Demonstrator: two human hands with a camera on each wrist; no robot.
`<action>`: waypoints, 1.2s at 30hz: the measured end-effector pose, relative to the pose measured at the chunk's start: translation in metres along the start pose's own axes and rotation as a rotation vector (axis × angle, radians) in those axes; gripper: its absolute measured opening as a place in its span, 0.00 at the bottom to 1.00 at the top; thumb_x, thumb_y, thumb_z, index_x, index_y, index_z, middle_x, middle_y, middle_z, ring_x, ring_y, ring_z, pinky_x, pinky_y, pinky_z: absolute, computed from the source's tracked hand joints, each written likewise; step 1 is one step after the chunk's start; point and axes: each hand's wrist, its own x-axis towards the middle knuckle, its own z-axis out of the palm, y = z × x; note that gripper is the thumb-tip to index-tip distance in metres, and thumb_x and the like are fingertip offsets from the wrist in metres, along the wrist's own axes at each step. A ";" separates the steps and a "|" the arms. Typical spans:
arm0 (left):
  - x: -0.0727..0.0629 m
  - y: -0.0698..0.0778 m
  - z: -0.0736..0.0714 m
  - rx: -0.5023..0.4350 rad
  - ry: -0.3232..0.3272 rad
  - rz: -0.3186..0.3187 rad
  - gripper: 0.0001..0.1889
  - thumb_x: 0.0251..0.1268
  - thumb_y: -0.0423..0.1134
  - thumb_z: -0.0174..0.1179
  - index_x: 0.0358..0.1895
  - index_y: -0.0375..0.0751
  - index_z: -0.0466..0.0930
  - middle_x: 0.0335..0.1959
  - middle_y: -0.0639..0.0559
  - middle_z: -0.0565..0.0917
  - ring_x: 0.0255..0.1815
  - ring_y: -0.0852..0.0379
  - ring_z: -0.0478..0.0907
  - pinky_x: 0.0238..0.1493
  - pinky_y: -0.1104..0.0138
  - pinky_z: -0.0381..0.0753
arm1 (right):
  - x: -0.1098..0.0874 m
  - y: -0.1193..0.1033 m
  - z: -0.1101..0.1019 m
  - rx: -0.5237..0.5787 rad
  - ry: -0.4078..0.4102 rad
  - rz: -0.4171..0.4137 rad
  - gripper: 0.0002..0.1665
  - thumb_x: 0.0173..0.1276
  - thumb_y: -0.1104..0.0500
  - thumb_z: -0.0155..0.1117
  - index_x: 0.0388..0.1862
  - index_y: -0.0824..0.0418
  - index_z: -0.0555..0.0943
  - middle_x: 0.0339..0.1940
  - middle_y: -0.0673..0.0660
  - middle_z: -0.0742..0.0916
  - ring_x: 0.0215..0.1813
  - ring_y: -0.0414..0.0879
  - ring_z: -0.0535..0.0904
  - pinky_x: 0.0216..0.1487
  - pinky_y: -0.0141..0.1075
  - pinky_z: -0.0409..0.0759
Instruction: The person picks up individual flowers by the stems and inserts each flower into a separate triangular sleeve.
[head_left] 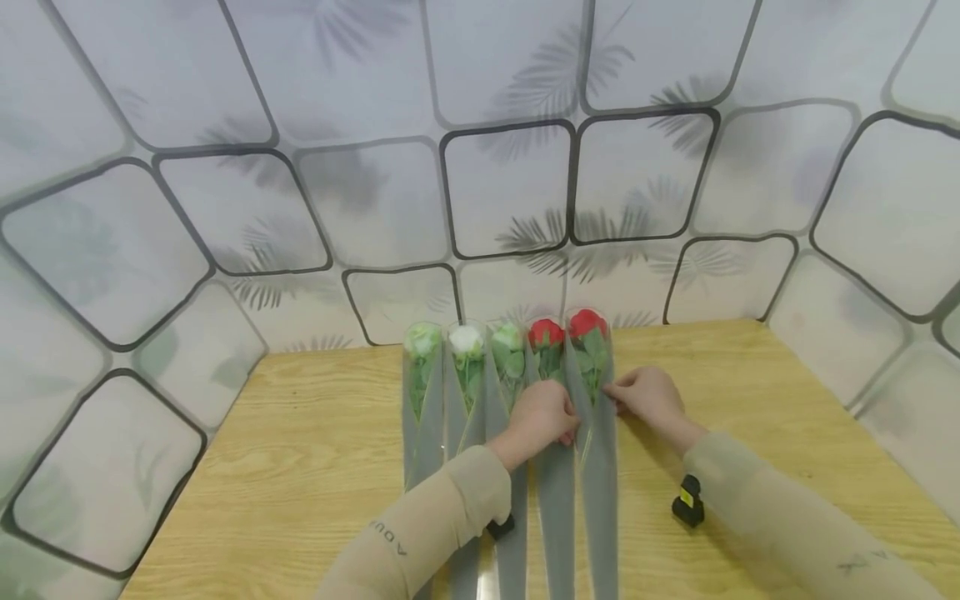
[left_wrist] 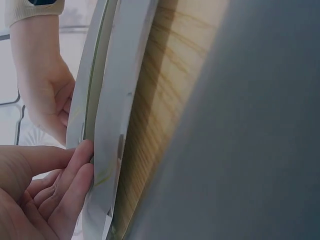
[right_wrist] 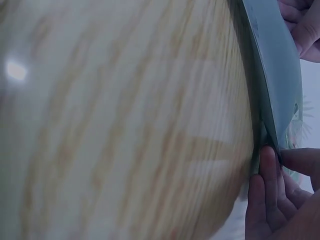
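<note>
Five long grey flower sleeves lie side by side in the head view. The rightmost one (head_left: 600,492) wraps a red rose (head_left: 587,323). My right hand (head_left: 648,396) pinches that sleeve's right edge between thumb and fingers; the same hand (right_wrist: 287,195) shows close up in the right wrist view. At its left edge is my left hand (head_left: 542,414), its bent fingers pinching the sleeve edge, as the left wrist view shows of this hand (left_wrist: 55,192). Part of the neighbouring sleeve with another red rose (head_left: 546,333) is hidden under my left hand.
Left of the red roses lie a pale green flower (head_left: 507,336), a white flower (head_left: 467,340) and another pale green one (head_left: 423,340), each sleeved. The wooden table (head_left: 315,450) meets a patterned backdrop (head_left: 510,192) behind the flower heads. A black wrist device (head_left: 688,502) sits by my right sleeve.
</note>
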 end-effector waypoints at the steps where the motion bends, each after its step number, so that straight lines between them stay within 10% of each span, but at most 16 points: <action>1: 0.000 0.000 0.000 0.010 -0.002 0.001 0.16 0.70 0.34 0.70 0.19 0.44 0.89 0.12 0.57 0.85 0.13 0.65 0.81 0.21 0.74 0.77 | 0.000 0.000 0.000 -0.017 0.000 -0.012 0.18 0.72 0.50 0.71 0.40 0.66 0.92 0.22 0.50 0.92 0.27 0.38 0.84 0.37 0.33 0.79; 20: -0.001 0.003 -0.001 0.200 0.022 0.049 0.21 0.70 0.40 0.72 0.14 0.49 0.86 0.09 0.60 0.81 0.11 0.66 0.76 0.23 0.74 0.77 | 0.001 -0.002 0.002 -0.227 0.067 -0.154 0.16 0.72 0.47 0.73 0.30 0.57 0.93 0.22 0.51 0.90 0.23 0.41 0.76 0.23 0.34 0.69; 26: 0.002 0.001 -0.001 0.263 0.053 0.045 0.20 0.67 0.46 0.75 0.14 0.51 0.86 0.07 0.62 0.79 0.10 0.67 0.74 0.20 0.73 0.74 | 0.001 -0.009 -0.002 -0.362 0.179 -0.234 0.23 0.66 0.43 0.77 0.40 0.62 0.92 0.28 0.57 0.92 0.21 0.42 0.78 0.16 0.35 0.69; 36: -0.014 -0.005 -0.015 0.324 0.124 0.113 0.17 0.71 0.48 0.72 0.21 0.49 0.88 0.15 0.60 0.82 0.14 0.65 0.71 0.16 0.72 0.69 | -0.016 -0.048 0.002 -0.415 0.175 -0.426 0.14 0.71 0.54 0.74 0.44 0.65 0.90 0.39 0.60 0.94 0.38 0.54 0.92 0.35 0.46 0.89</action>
